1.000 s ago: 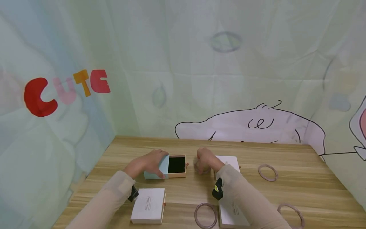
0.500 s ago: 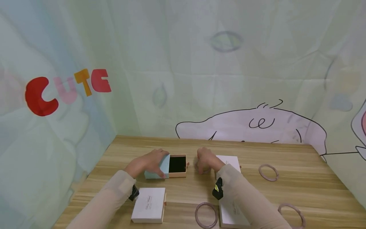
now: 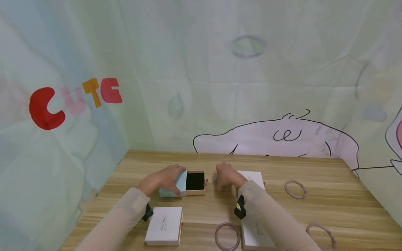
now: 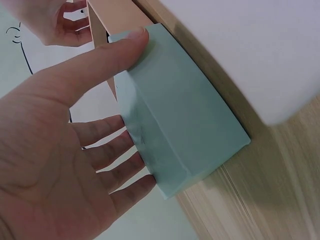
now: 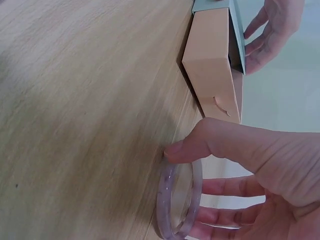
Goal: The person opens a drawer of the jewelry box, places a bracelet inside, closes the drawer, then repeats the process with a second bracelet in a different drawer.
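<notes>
My left hand (image 3: 168,177) grips the light blue sleeve (image 4: 175,105) of a drawer-style jewelry box, thumb along one side and fingers along the other. Its peach drawer (image 5: 207,45) is pulled partway out toward the right, showing a black lining and a small ribbon tab. Just right of that tab, my right hand (image 3: 224,176) holds a pale purple bangle (image 5: 164,200) on the table, with the thumb at its edge and the fingers behind it. In the head view this bangle is mostly hidden by the hand.
A white box (image 3: 164,225) lies at the front left. Two more white boxes, one farther back (image 3: 251,176) and one nearer (image 3: 255,235), lie partly under the right forearm. Loose bangles rest at front center (image 3: 216,237), right (image 3: 295,197) and front right (image 3: 328,233).
</notes>
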A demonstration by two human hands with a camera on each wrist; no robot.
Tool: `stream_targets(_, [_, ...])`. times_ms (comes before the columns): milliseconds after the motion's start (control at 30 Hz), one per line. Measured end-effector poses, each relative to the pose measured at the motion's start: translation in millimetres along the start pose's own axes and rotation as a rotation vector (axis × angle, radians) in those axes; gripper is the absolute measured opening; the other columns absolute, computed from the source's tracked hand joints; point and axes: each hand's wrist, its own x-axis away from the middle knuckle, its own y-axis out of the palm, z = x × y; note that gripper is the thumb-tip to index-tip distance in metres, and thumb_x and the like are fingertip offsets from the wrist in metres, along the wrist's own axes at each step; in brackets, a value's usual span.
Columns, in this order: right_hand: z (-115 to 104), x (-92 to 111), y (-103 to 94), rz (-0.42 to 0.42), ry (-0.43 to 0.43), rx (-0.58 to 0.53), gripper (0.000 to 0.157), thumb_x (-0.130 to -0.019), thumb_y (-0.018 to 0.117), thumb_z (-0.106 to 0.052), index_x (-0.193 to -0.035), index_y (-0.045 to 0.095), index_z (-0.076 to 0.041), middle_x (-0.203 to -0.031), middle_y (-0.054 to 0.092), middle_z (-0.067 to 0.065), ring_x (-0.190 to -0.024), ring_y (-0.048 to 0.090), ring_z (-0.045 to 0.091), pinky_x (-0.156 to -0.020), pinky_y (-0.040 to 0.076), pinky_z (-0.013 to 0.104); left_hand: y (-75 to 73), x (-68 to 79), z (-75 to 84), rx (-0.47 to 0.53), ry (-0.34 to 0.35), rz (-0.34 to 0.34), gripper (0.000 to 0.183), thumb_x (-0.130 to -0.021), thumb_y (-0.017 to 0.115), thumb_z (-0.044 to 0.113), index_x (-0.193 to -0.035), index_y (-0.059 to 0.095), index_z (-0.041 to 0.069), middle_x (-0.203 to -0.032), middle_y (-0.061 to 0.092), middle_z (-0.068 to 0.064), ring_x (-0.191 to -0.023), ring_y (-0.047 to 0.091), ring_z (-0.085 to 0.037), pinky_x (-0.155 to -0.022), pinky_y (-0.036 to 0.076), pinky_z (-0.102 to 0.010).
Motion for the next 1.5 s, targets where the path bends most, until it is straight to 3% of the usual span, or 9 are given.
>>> stream_targets(433, [0.7,0.3,-7.4,-0.009,-0.046,-0.047,0.035,-0.060,0.088,-0.006,-0.075,0.057,-0.005,-0.072,0.053,0.002,-0.067,0.047,0.017,-0.056,0.042,0.027,0.1,-0.3,-1.2,-0.005,0.014,0.003,0.095,-0.071,0.092,0.032,-0.144,0.043,-0.003,-0.142,0.047,-0.021,-0.128,0.043,-0.038,-0.104,0.038,-0.052])
stream_targets(733, [-1.5,3.0,-14.8,0.028,-0.103,0.000,0.046,-0.064,0.093,-0.016,-0.092,0.058,-0.002,-0.090,0.054,0.007,-0.082,0.050,0.021,-0.071,0.047,0.033,0.9,-1.4,-1.4,-0.007,0.016,0.014,0.095,-0.071,0.092,0.032,-0.144,0.044,-0.002,-0.140,0.048,-0.020,-0.124,0.046,-0.035,-0.103,0.040,-0.051])
stream_targets(1000, [-4.6,0.9,-21.6,0.104,-0.241,0.030,0.046,-0.062,0.092,-0.017,-0.090,0.063,0.005,-0.087,0.063,0.009,-0.081,0.058,0.025,-0.074,0.050,0.032,0.8,0.1,-0.5,0.000,0.005,0.018,0.094,-0.071,0.092,0.031,-0.144,0.044,-0.002,-0.141,0.048,-0.020,-0.124,0.046,-0.035,-0.102,0.041,-0.051])
stream_targets(1233, [-11.6,6.0,-22.9,0.072,-0.174,-0.073,0.052,-0.068,0.091,-0.019,-0.106,0.062,0.003,-0.099,0.060,0.009,-0.093,0.056,0.025,-0.082,0.050,0.039,1.3,0.2,-0.9,-0.003,0.002,0.022,0.095,-0.070,0.093,0.032,-0.144,0.045,-0.001,-0.140,0.049,-0.019,-0.122,0.047,-0.034,-0.102,0.041,-0.050])
stream_targets(1500, [-17.4,4.1,-21.9,0.076,-0.204,-0.077,0.050,-0.070,0.089,-0.017,-0.109,0.065,0.002,-0.104,0.061,0.009,-0.094,0.057,0.025,-0.082,0.050,0.038,2.1,-0.8,-1.8,0.001,-0.002,0.019,0.097,-0.070,0.093,0.033,-0.145,0.043,-0.001,-0.140,0.048,-0.018,-0.120,0.047,-0.032,-0.100,0.042,-0.050])
